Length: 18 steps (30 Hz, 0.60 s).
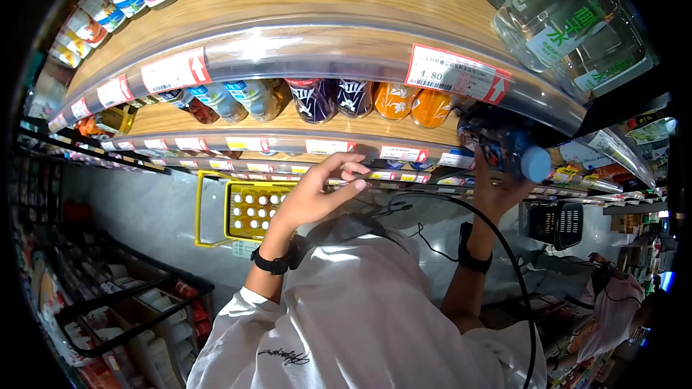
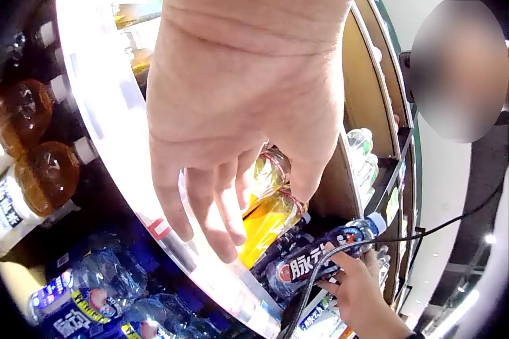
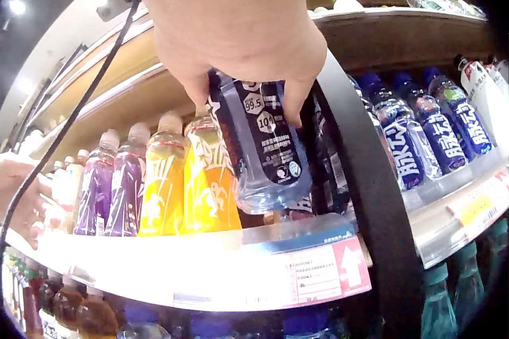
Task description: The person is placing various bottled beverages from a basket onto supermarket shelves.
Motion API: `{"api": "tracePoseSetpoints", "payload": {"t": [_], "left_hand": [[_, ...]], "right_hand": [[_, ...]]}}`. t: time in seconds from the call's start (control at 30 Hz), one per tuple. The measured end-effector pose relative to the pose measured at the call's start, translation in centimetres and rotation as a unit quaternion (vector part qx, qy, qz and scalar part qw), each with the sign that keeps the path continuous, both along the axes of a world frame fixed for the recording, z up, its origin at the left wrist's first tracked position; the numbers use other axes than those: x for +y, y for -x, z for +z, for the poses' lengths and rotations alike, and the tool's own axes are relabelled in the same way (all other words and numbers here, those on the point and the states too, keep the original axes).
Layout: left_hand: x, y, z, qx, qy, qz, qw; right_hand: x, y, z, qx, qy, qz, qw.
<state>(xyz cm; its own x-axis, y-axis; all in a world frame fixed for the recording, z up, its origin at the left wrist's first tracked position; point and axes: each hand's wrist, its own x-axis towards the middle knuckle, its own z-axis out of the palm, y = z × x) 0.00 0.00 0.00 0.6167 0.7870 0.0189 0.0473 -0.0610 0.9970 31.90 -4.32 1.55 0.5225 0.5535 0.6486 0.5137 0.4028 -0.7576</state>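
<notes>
My right hand [image 1: 499,193] grips a drink bottle [image 1: 497,145] with a light blue cap and a dark label, at the right end of a shelf. In the right wrist view thumb and fingers wrap its sides, and the bottle [image 3: 266,144] tilts over the shelf edge, beside orange drink bottles [image 3: 208,180]. Seen from the left wrist, white characters show on the bottle's label [image 2: 306,263]. My left hand [image 1: 317,191] hangs in front of the shelf edge, fingers loosely bent and holding nothing. Bottles of orange drink [image 2: 270,228] appear behind its fingers in the left wrist view.
Upper shelf bears large clear water bottles [image 1: 562,18]. A yellow basket [image 1: 228,209] with white-capped bottles stands on the floor; a black basket [image 1: 555,223] is at right. A black cable [image 1: 497,234] runs past my right arm. Another person [image 1: 613,302] is at lower right.
</notes>
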Motion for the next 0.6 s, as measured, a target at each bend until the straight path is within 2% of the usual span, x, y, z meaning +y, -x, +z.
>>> {"api": "tracePoseSetpoints", "payload": {"t": [0.1, 0.17, 0.37, 0.5, 0.6], "left_hand": [[-0.4, 0.5, -0.4, 0.033, -0.005, 0.019, 0.999], [-0.4, 0.6, -0.9, 0.0, 0.016, 0.027, 1.0], [-0.7, 2.1, -2.0, -0.006, 0.063, 0.054, 0.996], [-0.9, 2.4, -1.9, -0.002, 0.075, 0.067, 0.995], [-0.9, 2.8, -2.8, 0.002, 0.078, 0.07, 0.994]], "right_hand": [[0.6, -0.4, -1.3, -0.059, 0.009, -0.031, 0.998], [1.2, -0.6, -0.5, -0.077, 0.037, -0.03, 0.996], [2.0, -1.8, -0.4, -0.045, 0.095, -0.03, 0.994], [2.8, -1.0, 0.7, -0.04, 0.049, -0.034, 0.997], [3.1, -1.1, 0.8, -0.034, 0.097, -0.034, 0.994]]}}
